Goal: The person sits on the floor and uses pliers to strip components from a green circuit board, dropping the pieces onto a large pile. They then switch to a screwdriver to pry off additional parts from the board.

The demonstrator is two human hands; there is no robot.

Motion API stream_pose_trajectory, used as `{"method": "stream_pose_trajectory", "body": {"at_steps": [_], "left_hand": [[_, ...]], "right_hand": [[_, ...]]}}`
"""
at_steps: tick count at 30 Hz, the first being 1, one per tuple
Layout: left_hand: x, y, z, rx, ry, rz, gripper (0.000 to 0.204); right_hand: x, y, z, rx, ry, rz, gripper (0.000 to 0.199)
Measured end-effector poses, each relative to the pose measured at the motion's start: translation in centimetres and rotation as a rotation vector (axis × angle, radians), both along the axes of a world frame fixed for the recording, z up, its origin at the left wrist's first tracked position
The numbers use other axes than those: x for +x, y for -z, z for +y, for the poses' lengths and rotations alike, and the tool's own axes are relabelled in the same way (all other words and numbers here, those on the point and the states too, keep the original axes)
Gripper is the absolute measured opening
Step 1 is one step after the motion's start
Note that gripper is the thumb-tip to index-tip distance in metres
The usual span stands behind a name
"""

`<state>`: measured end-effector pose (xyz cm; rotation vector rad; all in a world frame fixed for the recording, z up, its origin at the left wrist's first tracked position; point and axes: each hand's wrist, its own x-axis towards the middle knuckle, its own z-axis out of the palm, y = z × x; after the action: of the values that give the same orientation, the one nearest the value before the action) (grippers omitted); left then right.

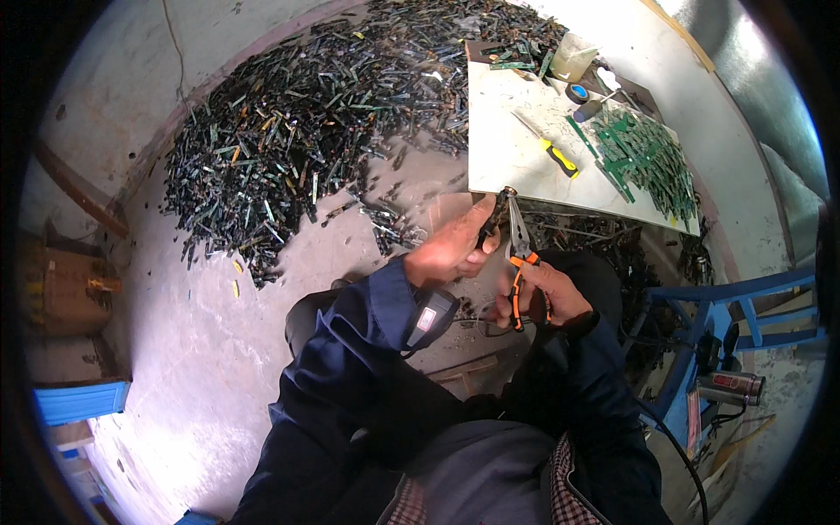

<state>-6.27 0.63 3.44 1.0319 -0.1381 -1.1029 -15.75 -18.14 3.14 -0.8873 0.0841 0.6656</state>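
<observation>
My left hand (448, 251) grips a dark, narrow strip-like piece (493, 222), held upright by the near edge of a white board. In my right hand (562, 296) is a pair of long-nose pliers (521, 234) with orange and black handles. Its jaws point up beside the top of the dark piece; whether they pinch it cannot be made out. My fingers are wrapped round both handles. A small dark device (430, 320) sits on my left sleeve near the wrist.
A white board (494, 162) carries a yellow-handled screwdriver (560, 159), a heap of green strips (647, 162), a blue roll (577, 93) and a cloudy cup (573, 58). A large pile of dark strips (297, 140) covers the far floor. At right stands blue furniture (748, 289) with a metal cylinder (733, 388).
</observation>
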Motion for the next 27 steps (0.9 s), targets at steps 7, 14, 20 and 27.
{"method": "stream_pose_trajectory", "body": {"at_steps": [7, 14, 20, 27], "left_hand": [[0.1, 0.7, -0.2, -0.024, 0.004, 0.0, 0.058], [-0.2, 1.3, 0.1, -0.024, -0.016, 0.011, 0.057], [-0.4, 2.5, 0.2, 0.077, -0.021, 0.027, 0.055], [0.3, 1.4, -0.1, 0.063, -0.052, 0.121, 0.053]], "right_hand": [[-0.5, -0.4, -0.1, 0.053, 0.033, 0.132, 0.037], [-0.6, -0.7, 0.4, -0.421, 0.085, -0.087, 0.033], [0.1, 1.5, 0.1, -1.796, 0.017, -0.791, 0.025], [1.8, 0.6, -1.0, -0.883, -0.013, -0.193, 0.028]]}}
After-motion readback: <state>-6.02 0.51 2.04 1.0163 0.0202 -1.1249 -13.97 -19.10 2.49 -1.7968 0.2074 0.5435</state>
